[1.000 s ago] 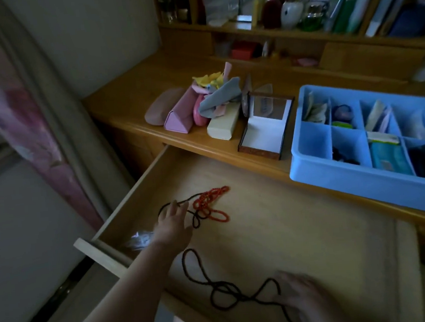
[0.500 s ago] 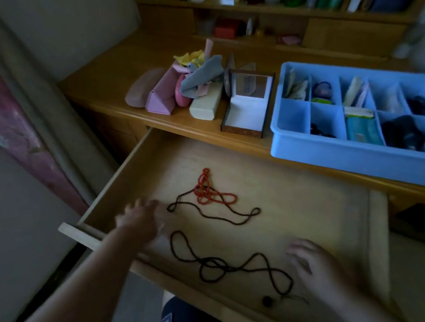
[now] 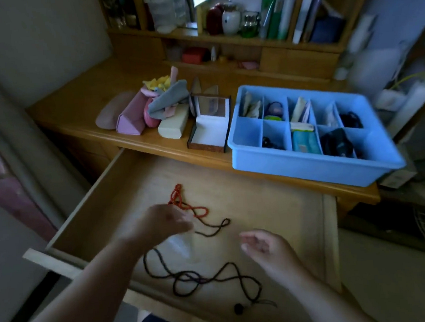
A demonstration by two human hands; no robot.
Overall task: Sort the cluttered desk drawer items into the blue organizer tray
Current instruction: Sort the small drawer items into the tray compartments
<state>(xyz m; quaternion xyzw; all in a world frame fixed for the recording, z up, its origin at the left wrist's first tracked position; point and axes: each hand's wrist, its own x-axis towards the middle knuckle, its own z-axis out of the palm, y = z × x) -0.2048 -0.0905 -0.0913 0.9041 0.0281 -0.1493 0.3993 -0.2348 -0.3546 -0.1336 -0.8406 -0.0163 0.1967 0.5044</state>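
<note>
Both hands are held over the open drawer

Left hand is blurred above the red beads, grip unclear; right hand hangs empty, fingers apart

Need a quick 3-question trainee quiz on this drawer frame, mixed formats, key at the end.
1. True or false: the blue organizer tray sits on the desk top, not inside the drawer.
2. Multiple choice: what lies nearest the left hand? A) the pink pouch B) the red bead string C) the open white box
3. Fill in: the long dark cord lies on the drawer floor between the left arm and the ____ hand.

Key
1. True.
2. B; the pouch and box are up on the desk.
3. Right; the right hand hovers above the drawer, fingers loosely curled, holding nothing visible.
</note>
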